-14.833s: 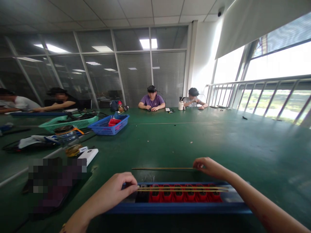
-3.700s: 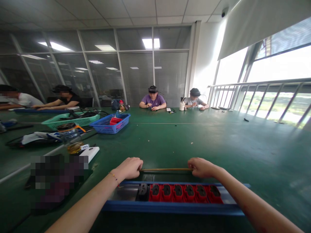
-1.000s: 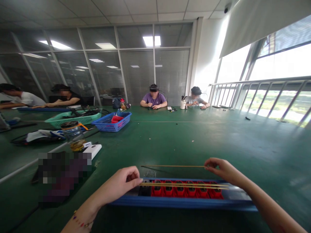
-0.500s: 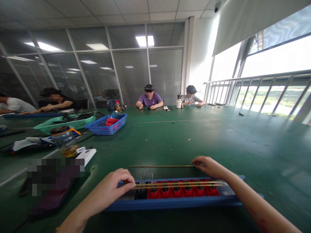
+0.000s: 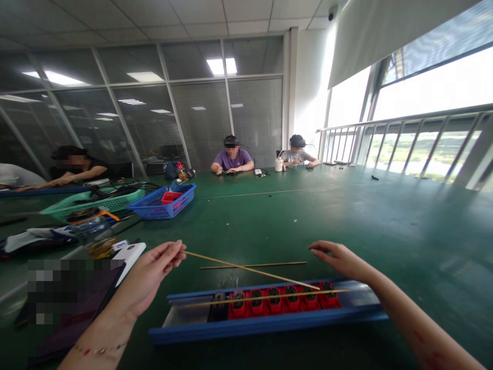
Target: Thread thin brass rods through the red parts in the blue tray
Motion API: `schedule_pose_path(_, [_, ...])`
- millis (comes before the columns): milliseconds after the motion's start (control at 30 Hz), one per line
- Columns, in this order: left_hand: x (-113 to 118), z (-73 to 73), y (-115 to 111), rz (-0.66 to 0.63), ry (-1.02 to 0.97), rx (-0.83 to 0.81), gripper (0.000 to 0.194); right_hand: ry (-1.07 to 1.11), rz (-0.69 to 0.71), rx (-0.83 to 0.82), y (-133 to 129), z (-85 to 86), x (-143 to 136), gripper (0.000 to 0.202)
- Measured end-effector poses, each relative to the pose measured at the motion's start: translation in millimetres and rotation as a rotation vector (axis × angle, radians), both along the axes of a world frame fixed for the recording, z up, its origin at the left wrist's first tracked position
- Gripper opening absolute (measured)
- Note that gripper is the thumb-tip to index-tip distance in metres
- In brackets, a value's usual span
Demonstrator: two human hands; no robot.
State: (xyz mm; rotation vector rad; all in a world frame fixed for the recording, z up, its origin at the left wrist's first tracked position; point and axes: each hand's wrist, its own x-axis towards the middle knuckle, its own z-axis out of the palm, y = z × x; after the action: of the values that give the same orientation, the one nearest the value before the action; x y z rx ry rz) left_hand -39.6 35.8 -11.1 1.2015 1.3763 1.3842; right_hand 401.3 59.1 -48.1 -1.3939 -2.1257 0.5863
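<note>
My left hand [image 5: 162,262] pinches the left end of a thin wooden stick [image 5: 246,268], which slants down to the right over a blue tray. My right hand [image 5: 333,254] hovers past the tray's upper right, fingers apart and holding nothing. The long blue tray [image 5: 269,325] has a row of red holders [image 5: 256,303] with dark tops and a black piece at their left. A second stick [image 5: 269,297] lies lengthwise across the holders. Behind the tray, a third stick [image 5: 285,264] rests on the green table [image 5: 385,221].
On the left are a blue basket [image 5: 162,203] with a red part in it, a green basket [image 5: 92,201] with cables, a jar [image 5: 88,226] and a white device [image 5: 133,257]. Several people sit around the far and left sides.
My left hand has risen with one stick, lifting its left end off the tray. My right hand has moved away from the stick behind the tray. The view has shifted slightly.
</note>
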Motion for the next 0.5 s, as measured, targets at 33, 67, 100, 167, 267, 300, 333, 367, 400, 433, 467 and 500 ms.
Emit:
schedule_pose_path(33, [-1,-1.3,1,0.004,0.003,-0.017,0.038,0.019,-0.004,-0.030,-4,4.8,4,0.036])
schedule_pose_path(67, [-1,-2.9,2,0.007,0.005,-0.032,0.039,0.037,0.001,-0.064,-7,9.6,8,0.038])
schedule_pose_path(100, [-1,-4.6,3,0.010,0.005,-0.044,0.039,0.055,0.013,-0.096,-11,14.2,11,0.040])
schedule_pose_path(167, [0,-8.3,4,0.022,0.010,-0.065,0.041,0.072,0.050,-0.156,-19,22.3,16,0.043])
schedule_pose_path(267, [4,-14.7,5,0.025,0.059,-0.086,0.047,0.030,0.103,-0.216,-29,30.0,20,0.041])
schedule_pose_path(300, [5,-17.2,5,0.013,0.083,-0.094,0.048,0.004,0.126,-0.231,-32,31.3,21,0.039])
schedule_pose_path(333, [7,-19.7,5,-0.005,0.113,-0.104,0.048,-0.022,0.150,-0.246,-34,32.1,21,0.038])
schedule_pose_path(367, [8,-22.2,6,-0.027,0.151,-0.115,0.047,-0.046,0.175,-0.258,-37,32.4,21,0.036])
schedule_pose_path(400, [10,-24.5,6,-0.055,0.199,-0.127,0.045,-0.065,0.198,-0.270,-38,32.5,22,0.036])
schedule_pose_path(433, [12,-26.5,7,-0.085,0.257,-0.133,0.043,-0.078,0.217,-0.283,-40,32.3,23,0.035])
schedule_pose_path(467, [14,-28.2,8,-0.115,0.320,-0.130,0.041,-0.087,0.228,-0.291,-41,31.9,23,0.034])
schedule_pose_path(500, [16,-29.4,9,-0.145,0.387,-0.117,0.039,-0.093,0.236,-0.297,-42,31.6,24,0.033])
